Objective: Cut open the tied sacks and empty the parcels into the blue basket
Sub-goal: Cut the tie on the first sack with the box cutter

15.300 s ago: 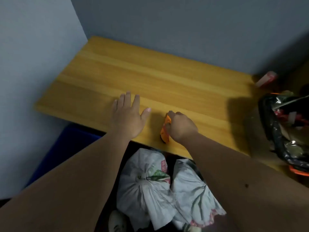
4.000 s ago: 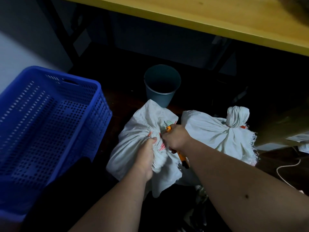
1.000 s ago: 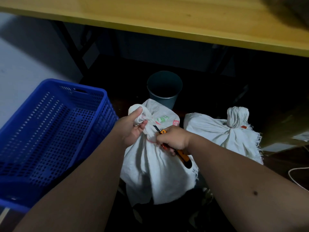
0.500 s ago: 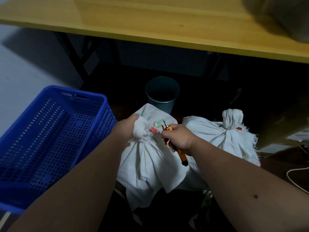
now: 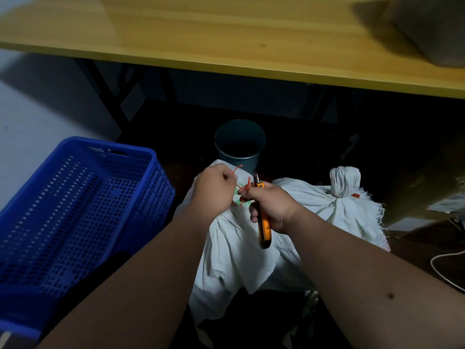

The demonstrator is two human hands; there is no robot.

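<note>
Two white cloth sacks stand on the dark floor under the table. My left hand (image 5: 214,191) grips the neck of the nearer sack (image 5: 241,253) and pinches a loose red string (image 5: 237,170) there. My right hand (image 5: 271,206) holds an orange utility knife (image 5: 264,227), blade up beside the string, and also pinches the string. The second sack (image 5: 352,212) stands to the right, its neck tied in a tight bunch. The blue perforated basket (image 5: 75,210) sits to the left of the sacks.
A yellow wooden table (image 5: 226,34) spans the top, with a grey object (image 5: 432,26) at its right end. A dark round bin (image 5: 240,143) stands behind the sacks. Black table legs (image 5: 110,96) rise at left. A white cable (image 5: 442,270) lies at right.
My left hand has let the bunched neck drop and now pulls the red string up and loose. The knife has tilted upright, close to my left hand.
</note>
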